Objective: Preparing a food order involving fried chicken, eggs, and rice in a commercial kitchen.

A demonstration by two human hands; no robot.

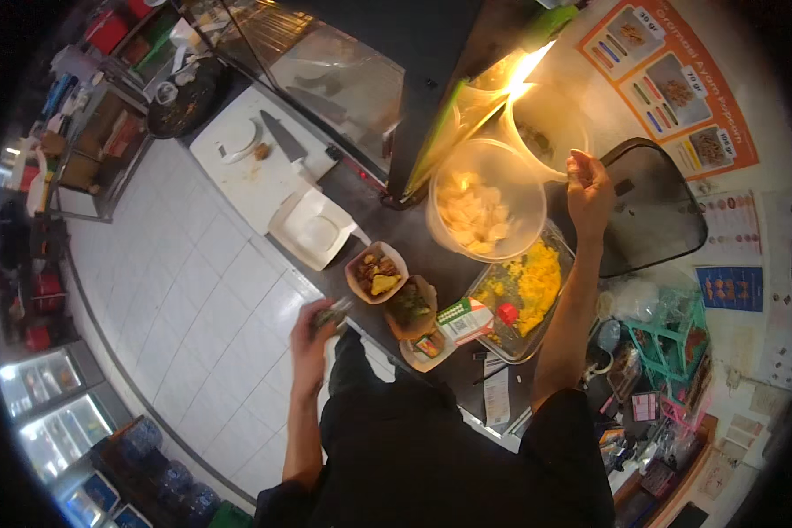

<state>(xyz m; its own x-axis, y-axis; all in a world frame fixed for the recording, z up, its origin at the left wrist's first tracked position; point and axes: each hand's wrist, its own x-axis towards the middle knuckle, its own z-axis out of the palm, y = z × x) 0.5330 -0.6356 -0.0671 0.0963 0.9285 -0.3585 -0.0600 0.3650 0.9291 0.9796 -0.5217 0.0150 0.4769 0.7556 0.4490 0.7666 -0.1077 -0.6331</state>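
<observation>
My left hand (311, 346) is closed around a small clear plastic packet or cup (333, 315); its dark contents are blurred. My right hand (589, 188) grips the rim of a tilted translucent plastic tub (551, 132). Beside it is a second tub (488, 198) holding pale crackers. Below stands a metal tray (518, 356) with scrambled egg (538, 287) and a red scoop or cap (507, 313). Nearer my left hand, a paper box (377, 274) contains browned pieces and something yellow. Next to that sits a brown paper box (411, 307) with greenish food.
A knife (280, 135) and a kitchen scale (237, 140) lie on a white cutting board (218, 175). An open takeaway box (313, 228) overlaps its corner. A printed carton (465, 321) and a receipt (497, 393) lie near me. A dark tray (653, 211) leans at the wall.
</observation>
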